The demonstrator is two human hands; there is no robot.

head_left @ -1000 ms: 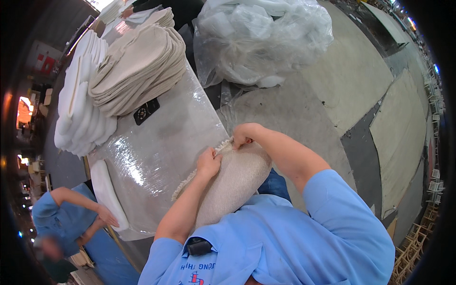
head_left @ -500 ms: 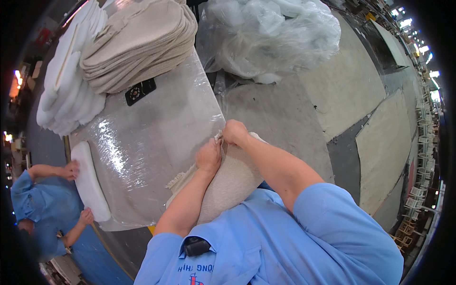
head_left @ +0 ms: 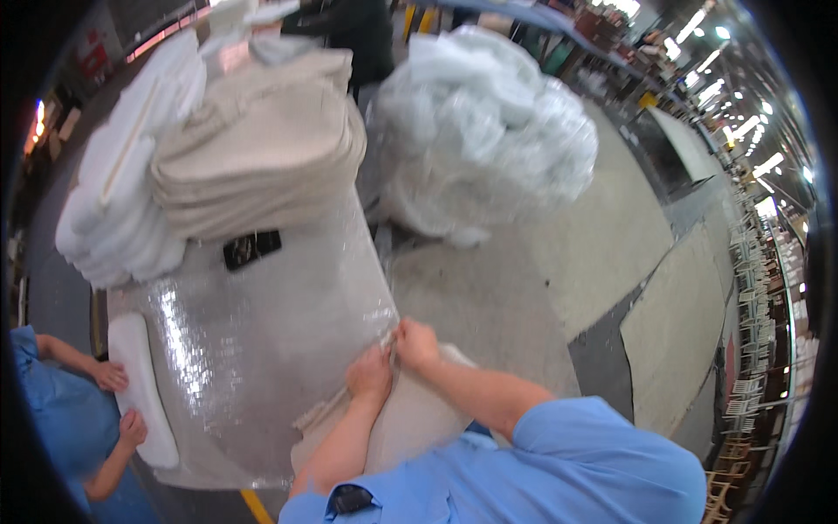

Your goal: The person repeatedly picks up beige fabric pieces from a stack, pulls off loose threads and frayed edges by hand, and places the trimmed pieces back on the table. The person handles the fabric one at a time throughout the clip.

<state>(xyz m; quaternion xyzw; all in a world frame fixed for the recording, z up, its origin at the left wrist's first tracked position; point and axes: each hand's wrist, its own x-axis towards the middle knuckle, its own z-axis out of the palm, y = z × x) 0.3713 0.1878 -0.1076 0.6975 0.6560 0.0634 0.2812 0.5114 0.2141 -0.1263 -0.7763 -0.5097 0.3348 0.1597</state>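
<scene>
A beige woven fabric cover point(head_left: 417, 430) with a frayed edge hangs over the near right corner of the plastic-wrapped table point(head_left: 288, 349), against my front. My left hand point(head_left: 370, 374) is closed on its gathered upper edge. Right beside it, my right hand point(head_left: 416, 346) also grips that edge, knuckles up. The fingertips and whatever lies inside the cover are hidden. My left forearm crosses over part of the fabric.
A stack of beige covers point(head_left: 262, 144) and a pile of white pads point(head_left: 127, 188) stand at the back left, with a black phone point(head_left: 251, 250) in front. Clear plastic bagging point(head_left: 489, 131) is heaped beyond. At left, a co-worker's hands point(head_left: 122, 402) touch a white pad point(head_left: 144, 393).
The view has tilted up, so everything sits lower in it. My hands keep their grip on the cover. The co-worker's two hands have come closer together along the white pad.
</scene>
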